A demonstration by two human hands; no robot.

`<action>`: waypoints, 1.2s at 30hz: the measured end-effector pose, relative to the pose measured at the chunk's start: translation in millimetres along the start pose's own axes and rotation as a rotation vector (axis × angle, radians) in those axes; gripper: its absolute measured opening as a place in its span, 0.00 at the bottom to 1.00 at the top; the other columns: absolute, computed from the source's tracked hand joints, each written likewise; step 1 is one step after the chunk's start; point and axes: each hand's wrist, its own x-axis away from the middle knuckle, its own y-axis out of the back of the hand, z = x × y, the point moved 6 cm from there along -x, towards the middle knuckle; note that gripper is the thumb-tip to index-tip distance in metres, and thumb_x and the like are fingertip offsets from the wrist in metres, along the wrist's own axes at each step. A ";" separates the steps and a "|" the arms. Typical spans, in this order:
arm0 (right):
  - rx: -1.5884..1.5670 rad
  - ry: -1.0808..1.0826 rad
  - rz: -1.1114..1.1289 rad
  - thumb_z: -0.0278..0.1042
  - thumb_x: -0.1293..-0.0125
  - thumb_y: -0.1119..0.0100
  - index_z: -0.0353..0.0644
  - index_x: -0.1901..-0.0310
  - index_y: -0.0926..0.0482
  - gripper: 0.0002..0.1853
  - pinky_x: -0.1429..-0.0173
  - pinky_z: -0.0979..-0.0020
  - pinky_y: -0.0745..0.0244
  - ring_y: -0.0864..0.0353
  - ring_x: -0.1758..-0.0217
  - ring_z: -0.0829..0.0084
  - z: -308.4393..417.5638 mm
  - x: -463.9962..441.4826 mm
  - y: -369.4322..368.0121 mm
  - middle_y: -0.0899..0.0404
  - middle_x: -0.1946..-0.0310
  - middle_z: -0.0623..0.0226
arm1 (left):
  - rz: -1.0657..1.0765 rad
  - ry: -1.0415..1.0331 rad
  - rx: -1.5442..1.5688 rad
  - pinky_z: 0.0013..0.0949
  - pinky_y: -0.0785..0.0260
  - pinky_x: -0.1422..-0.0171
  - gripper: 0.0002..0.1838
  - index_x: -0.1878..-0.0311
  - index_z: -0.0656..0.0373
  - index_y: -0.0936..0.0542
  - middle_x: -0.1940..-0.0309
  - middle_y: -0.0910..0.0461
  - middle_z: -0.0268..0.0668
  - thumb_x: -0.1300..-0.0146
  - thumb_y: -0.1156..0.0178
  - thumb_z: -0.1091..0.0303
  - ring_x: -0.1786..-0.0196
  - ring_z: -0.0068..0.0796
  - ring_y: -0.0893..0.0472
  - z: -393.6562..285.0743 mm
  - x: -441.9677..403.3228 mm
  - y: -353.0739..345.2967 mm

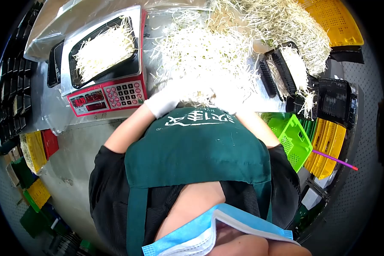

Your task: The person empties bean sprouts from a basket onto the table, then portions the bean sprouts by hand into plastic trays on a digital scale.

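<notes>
Both my hands wear white gloves and lie at the table's near edge, against the pile of bean sprouts [205,51]. My left hand [168,97] is at the pile's lower left, and my right hand [228,96] at its lower right. A few sprouts show between them. Glare blurs the fingers of both hands, so their grip cannot be made out. To the left, a black tray of sprouts [104,51] rests on the red and silver scale [126,94], whose display is lit.
A larger sprout heap [286,25] lies at the back right beside a yellow crate [335,19]. Black trays [337,102], some with sprouts, stand at the right edge. Below are a green basket [292,143] and yellow crates [326,147]. Stacked black trays [17,91] line the far left.
</notes>
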 end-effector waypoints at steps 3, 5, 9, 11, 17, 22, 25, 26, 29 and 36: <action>-0.123 -0.531 0.490 0.33 0.47 0.42 0.48 0.46 0.24 0.23 0.46 0.68 0.26 0.22 0.48 0.65 -27.6 -40.4 21.0 0.21 0.50 0.59 | -0.045 0.249 -0.202 0.38 0.40 0.33 0.20 0.42 0.62 0.27 0.42 0.27 0.43 0.34 0.51 0.64 0.39 0.39 0.29 -1.1 -36.5 28.6; -0.307 -0.424 0.213 0.26 0.49 0.47 0.36 0.41 0.29 0.29 0.38 0.66 0.31 0.24 0.45 0.65 -32.9 -63.4 76.3 0.22 0.48 0.57 | -0.140 0.130 -0.063 0.38 0.41 0.33 0.21 0.41 0.59 0.27 0.43 0.26 0.43 0.35 0.50 0.61 0.39 0.40 0.30 14.0 -55.7 41.6; -0.903 -0.100 -0.005 0.27 0.46 0.40 0.38 0.38 0.31 0.31 0.34 0.68 0.35 0.28 0.39 0.72 -15.3 -62.9 119.5 0.27 0.40 0.62 | -0.037 -0.135 -0.671 0.37 0.42 0.32 0.25 0.39 0.55 0.29 0.44 0.27 0.45 0.38 0.48 0.57 0.39 0.38 0.31 -54.4 -52.1 41.8; -0.887 -0.337 -0.026 0.40 0.47 0.32 0.38 0.38 0.31 0.35 0.33 0.67 0.36 0.29 0.38 0.69 -10.1 -57.3 105.7 0.28 0.40 0.60 | -0.133 -0.233 -0.829 0.37 0.41 0.33 0.25 0.39 0.58 0.30 0.44 0.27 0.45 0.39 0.46 0.59 0.40 0.38 0.30 -81.7 -47.4 33.1; -0.692 -0.492 0.086 0.41 0.47 0.32 0.40 0.38 0.30 0.34 0.34 0.62 0.36 0.34 0.36 0.59 -37.9 -24.0 68.1 0.31 0.40 0.52 | -0.305 0.266 0.237 0.42 0.39 0.34 0.30 0.37 0.64 0.34 0.43 0.29 0.51 0.41 0.41 0.62 0.39 0.44 0.30 2.8 26.8 25.4; -0.811 -0.638 0.152 0.39 0.43 0.35 0.40 0.36 0.34 0.34 0.37 0.64 0.35 0.28 0.41 0.64 -43.4 -23.9 40.5 0.26 0.43 0.56 | -0.299 0.486 0.928 0.37 0.38 0.35 0.24 0.38 0.62 0.33 0.44 0.27 0.45 0.36 0.46 0.66 0.40 0.40 0.30 37.3 39.2 -2.3; -0.431 -0.458 0.117 0.40 0.41 0.37 0.44 0.36 0.34 0.31 0.38 0.67 0.33 0.28 0.41 0.65 -21.9 -31.7 -1.0 0.26 0.43 0.58 | -0.250 0.506 0.635 0.34 0.39 0.34 0.19 0.40 0.60 0.31 0.45 0.26 0.41 0.34 0.51 0.67 0.41 0.34 0.29 0.0 -13.4 -3.5; -0.453 -0.375 0.017 0.40 0.41 0.36 0.43 0.36 0.34 0.31 0.38 0.67 0.33 0.28 0.41 0.66 -15.2 -33.8 0.8 0.26 0.44 0.58 | -0.248 0.503 0.587 0.34 0.39 0.34 0.19 0.41 0.60 0.30 0.46 0.26 0.40 0.34 0.52 0.68 0.41 0.33 0.29 2.0 -20.1 -1.1; -0.761 -0.383 -0.093 0.42 0.42 0.37 0.40 0.39 0.32 0.30 0.43 0.65 0.30 0.26 0.44 0.64 5.8 -41.9 40.8 0.26 0.45 0.57 | -0.392 0.180 1.204 0.34 0.39 0.34 0.18 0.41 0.59 0.30 0.45 0.26 0.40 0.31 0.57 0.64 0.41 0.32 0.29 10.1 -30.9 3.5; -0.722 -0.658 -0.009 0.35 0.39 0.38 0.39 0.49 0.23 0.18 0.65 0.84 0.34 0.27 0.68 0.86 -78.7 -4.1 35.3 0.20 0.64 0.73 | -0.452 0.550 0.654 0.29 0.26 0.48 0.22 0.38 0.64 0.32 0.48 0.22 0.40 0.35 0.47 0.72 0.52 0.28 0.20 19.5 10.3 38.3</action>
